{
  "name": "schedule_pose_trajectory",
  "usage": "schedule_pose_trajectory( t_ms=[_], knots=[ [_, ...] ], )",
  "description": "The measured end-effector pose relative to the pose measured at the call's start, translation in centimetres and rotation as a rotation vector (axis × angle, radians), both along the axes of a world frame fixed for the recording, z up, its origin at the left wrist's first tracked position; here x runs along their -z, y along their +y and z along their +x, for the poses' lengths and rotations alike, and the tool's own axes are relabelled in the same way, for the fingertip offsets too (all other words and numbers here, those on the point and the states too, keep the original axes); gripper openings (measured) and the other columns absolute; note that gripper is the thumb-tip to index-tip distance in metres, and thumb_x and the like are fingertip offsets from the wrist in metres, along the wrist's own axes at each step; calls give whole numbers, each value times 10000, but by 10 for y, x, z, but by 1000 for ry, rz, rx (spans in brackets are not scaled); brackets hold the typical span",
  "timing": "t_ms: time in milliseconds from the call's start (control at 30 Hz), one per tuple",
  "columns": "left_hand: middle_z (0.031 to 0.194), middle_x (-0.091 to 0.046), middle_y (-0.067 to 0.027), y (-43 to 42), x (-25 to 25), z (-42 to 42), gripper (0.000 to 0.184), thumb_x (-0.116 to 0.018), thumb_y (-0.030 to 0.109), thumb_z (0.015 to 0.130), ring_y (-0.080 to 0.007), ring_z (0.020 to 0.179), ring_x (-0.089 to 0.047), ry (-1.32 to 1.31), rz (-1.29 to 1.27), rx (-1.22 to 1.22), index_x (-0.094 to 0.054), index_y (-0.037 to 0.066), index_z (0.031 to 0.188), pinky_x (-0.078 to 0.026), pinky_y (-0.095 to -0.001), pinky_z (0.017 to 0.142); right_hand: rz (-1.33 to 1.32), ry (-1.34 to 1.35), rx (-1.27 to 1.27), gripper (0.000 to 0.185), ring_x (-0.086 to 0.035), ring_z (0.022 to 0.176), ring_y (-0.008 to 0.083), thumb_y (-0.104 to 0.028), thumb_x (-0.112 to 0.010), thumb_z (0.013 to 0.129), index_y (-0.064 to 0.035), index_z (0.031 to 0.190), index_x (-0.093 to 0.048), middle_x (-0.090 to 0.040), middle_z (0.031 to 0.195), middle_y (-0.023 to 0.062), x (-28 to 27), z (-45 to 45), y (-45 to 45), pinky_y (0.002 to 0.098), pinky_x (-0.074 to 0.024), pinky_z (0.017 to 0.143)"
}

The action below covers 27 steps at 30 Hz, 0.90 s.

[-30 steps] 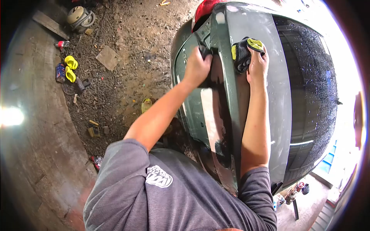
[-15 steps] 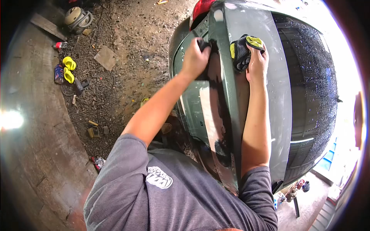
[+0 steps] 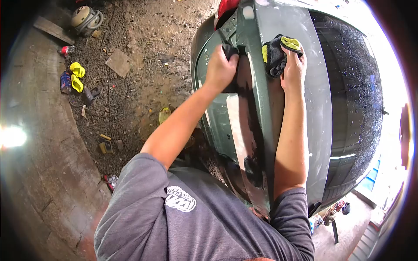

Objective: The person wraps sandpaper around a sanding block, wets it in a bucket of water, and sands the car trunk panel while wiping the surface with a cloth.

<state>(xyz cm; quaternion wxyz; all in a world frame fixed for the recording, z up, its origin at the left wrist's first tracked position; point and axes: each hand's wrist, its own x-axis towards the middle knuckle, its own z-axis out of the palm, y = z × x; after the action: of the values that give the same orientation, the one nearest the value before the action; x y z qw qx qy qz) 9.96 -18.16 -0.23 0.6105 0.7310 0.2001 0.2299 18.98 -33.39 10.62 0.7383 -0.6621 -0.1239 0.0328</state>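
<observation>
My left hand (image 3: 220, 71) is closed around a small black pad or cloth (image 3: 230, 51), pressed against the upright rear face of a dark green car's trunk lid (image 3: 222, 115). What kind of thing it is cannot be made out. My right hand (image 3: 295, 71) grips a folded black microfiber cloth with yellow edging (image 3: 275, 54), which rests on the grey top surface of the trunk lid. Between the hands runs the lid's rear edge. Below my left hand, the panel shows pale and dark patches. Some of the cloth is hidden behind my right fingers.
A red tail light (image 3: 226, 9) sits at the far corner of the car, and the wet rear window (image 3: 348, 87) lies to the right. On the gravel at left are yellow clogs (image 3: 77, 77), a vacuum cleaner (image 3: 85, 19) and a flat board (image 3: 118, 62).
My right hand and its cloth appear slightly higher and farther right. My left hand stays at nearly the same spot on the panel, while the view has shifted a little.
</observation>
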Motion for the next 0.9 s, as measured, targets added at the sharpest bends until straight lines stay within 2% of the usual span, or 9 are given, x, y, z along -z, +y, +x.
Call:
schedule_pose_trajectory(
  t_ms=[133,233,333,433,567,600,733,800,900],
  knots=[
    [995,-687,-280,-30,-4,-39,355,-719,183,882,-444,963,-676,43,-123,-8,-563,-47,1103,-523,-463,830,33,-8,30,183,-655,937,147,-92,-666,945,-7,1106,-639,-681,1015,56,1,3,1,288,-530,834],
    [994,-690,-273,-9,-3,-6,360,-715,195,884,-434,952,-678,77,-97,-20,-575,-47,1110,-525,-452,830,7,-2,-25,261,-635,1056,164,-162,-653,992,34,1157,-606,-664,1080,86,2,3,-2,296,-470,989],
    [972,-685,-296,-2,-8,0,382,-704,207,893,-449,953,-678,43,-32,-33,-561,-59,1126,-523,-467,825,21,-14,1,260,-640,1032,157,-163,-656,989,35,1151,-609,-668,1063,85,2,3,0,289,-478,975],
    [968,-669,-305,-30,-15,-40,328,-665,186,908,-484,939,-651,19,-132,6,-545,-57,1094,-513,-502,816,18,-21,12,242,-641,1013,150,-165,-660,984,28,1124,-620,-671,1044,85,-1,1,0,280,-483,958],
    [956,-667,-320,-16,0,-12,355,-684,202,904,-505,919,-652,25,-119,-23,-530,-67,1077,-514,-514,784,2,-42,-2,220,-638,1013,146,-157,-670,971,24,1093,-638,-670,1031,73,-3,-3,2,284,-484,946],
    [1008,-689,-278,-6,-3,-1,370,-704,225,894,-447,982,-673,62,-89,-41,-576,-58,1094,-520,-454,845,-7,-30,5,213,-636,1006,143,-151,-671,966,21,1089,-642,-670,1024,68,-4,-5,2,283,-484,937],
    [1025,-680,-291,-21,-22,-29,404,-688,226,908,-449,994,-669,142,-149,8,-552,-63,1156,-517,-444,861,31,-1,30,186,-628,958,127,-122,-674,943,5,1077,-653,-666,993,46,2,1,-3,273,-492,876],
    [1029,-681,-275,-34,-20,-42,382,-695,195,902,-421,992,-675,65,-194,-6,-552,-47,1161,-517,-443,869,-106,-203,45,211,-659,907,153,-152,-680,933,5,1073,-658,-682,981,63,11,11,-8,299,-525,827],
    [1046,-682,-271,-14,-6,-12,379,-700,189,893,-415,1021,-670,105,-129,-10,-563,-35,1166,-515,-437,879,-61,-53,77,185,-642,931,144,-134,-659,945,7,1065,-668,-672,986,54,2,1,-4,283,-505,852]
  ],
)
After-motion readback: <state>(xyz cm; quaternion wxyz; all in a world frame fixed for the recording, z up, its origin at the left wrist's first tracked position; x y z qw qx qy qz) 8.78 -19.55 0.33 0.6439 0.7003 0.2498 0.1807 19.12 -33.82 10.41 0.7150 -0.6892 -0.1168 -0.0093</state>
